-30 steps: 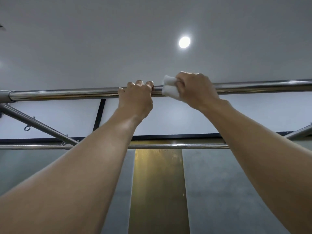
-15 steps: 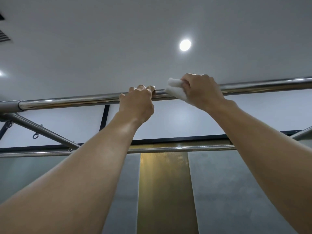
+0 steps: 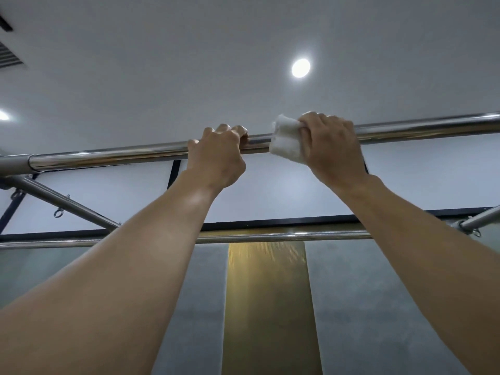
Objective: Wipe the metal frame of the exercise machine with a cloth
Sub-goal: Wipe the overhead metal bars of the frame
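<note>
Overhead, across the middle of the view, the polished top bar (image 3: 108, 154) of the machine's metal frame runs from a duller joint sleeve (image 3: 15, 163) at the left edge to the right edge, rising slightly toward the right. White cloth (image 3: 284, 143), bunched into a thick wad, is wrapped round this bar just right of centre and covers the front and top of the tube. Right hand (image 3: 332, 150): fingers curled over the top of the bar and clamped on the cloth, which sticks out on the side facing the other hand. Left hand (image 3: 217, 155): fingers held together and hooked over the bare tube, fingertips showing above it, near the cloth but apart from it, with a short stretch of bare metal between. Both forearms reach up from the lower corners. Farther back, a thinner lower bar (image 3: 270, 236) lies horizontal, partly hidden by the forearms. Diagonal brace (image 3: 67, 203): slants from the left joint down to the lower bar and carries a small eye hook (image 3: 57, 213). Beyond the frame a gold panel (image 3: 267, 293) stands between grey wall sections. Above, a round ceiling lamp (image 3: 301, 68) glows right of centre, and a vent grille (image 3: 8, 56) shows at the upper left edge.
</note>
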Tool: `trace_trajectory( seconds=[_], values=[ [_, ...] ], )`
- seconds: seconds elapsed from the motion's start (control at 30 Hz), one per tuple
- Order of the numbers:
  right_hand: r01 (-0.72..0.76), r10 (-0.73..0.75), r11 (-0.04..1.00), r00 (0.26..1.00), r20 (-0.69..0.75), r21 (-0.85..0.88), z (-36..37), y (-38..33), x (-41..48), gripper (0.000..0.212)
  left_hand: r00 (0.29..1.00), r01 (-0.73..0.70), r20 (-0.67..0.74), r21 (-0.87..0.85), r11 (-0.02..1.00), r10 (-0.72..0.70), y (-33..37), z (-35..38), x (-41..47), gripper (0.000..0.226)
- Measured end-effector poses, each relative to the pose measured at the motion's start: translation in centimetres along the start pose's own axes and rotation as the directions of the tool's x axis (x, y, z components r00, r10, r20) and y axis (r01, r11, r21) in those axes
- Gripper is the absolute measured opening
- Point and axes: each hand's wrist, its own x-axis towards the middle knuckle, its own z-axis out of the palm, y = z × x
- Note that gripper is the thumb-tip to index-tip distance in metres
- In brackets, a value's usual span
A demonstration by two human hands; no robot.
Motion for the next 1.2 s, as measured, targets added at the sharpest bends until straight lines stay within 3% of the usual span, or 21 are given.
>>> trace_trajectory(
  seconds=[0.1,0.2,0.4,0.6,0.7,0.8,0.9,1.03,1.2],
  values=[
    [-0.027,0.026,1.000,0.996,0.087,0.009,0.6,-2.3,2.2,0.022,1.000,-0.008,-0.019,0.019,1.000,0.008,-0.2,0.2,0.0,0.057],
    [0.043,-0.045,0.999,0.993,0.105,0.028,1.7,-4.2,1.7,0.029,0.998,0.000,-0.060,0.048,0.999,0.003,-0.8,0.6,-0.4,0.055],
    [0.084,-0.078,0.995,0.990,-0.118,0.049,1.6,-2.1,0.0,0.016,0.998,0.029,-0.055,0.079,0.996,-0.024,-3.4,0.9,-1.5,0.056],
    [-0.105,0.097,0.989,0.992,0.077,0.105,0.7,-3.7,3.2,0.026,0.997,0.004,-0.080,0.091,0.996,0.004,-6.5,0.6,-1.3,0.052],
    [-0.082,0.069,0.993,0.987,0.148,0.084,1.4,-7.4,3.9,0.026,0.992,-0.040,-0.115,0.109,0.993,0.052,-7.5,0.7,-1.3,0.050],
    [0.061,-0.066,0.992,0.997,0.043,0.109,2.6,-9.7,2.1,0.024,0.991,-0.074,-0.101,0.114,0.991,0.086,-8.4,0.7,-1.5,0.047],
    [0.082,-0.071,0.989,0.994,-0.088,0.125,2.6,-8.9,-0.1,0.018,0.988,-0.111,-0.093,0.102,0.989,0.121,-8.8,0.6,-1.5,0.044],
    [-0.036,0.048,0.995,0.990,-0.135,0.092,2.1,-7.7,-0.1,0.015,0.982,-0.153,-0.095,0.090,0.984,0.161,-9.6,1.0,-1.3,0.048],
    [-0.130,0.129,0.985,0.992,0.017,0.112,3.9,-11.6,3.2,0.019,0.978,-0.160,-0.116,0.107,0.981,0.172,-11.0,1.5,-1.7,0.058]
  ],
)
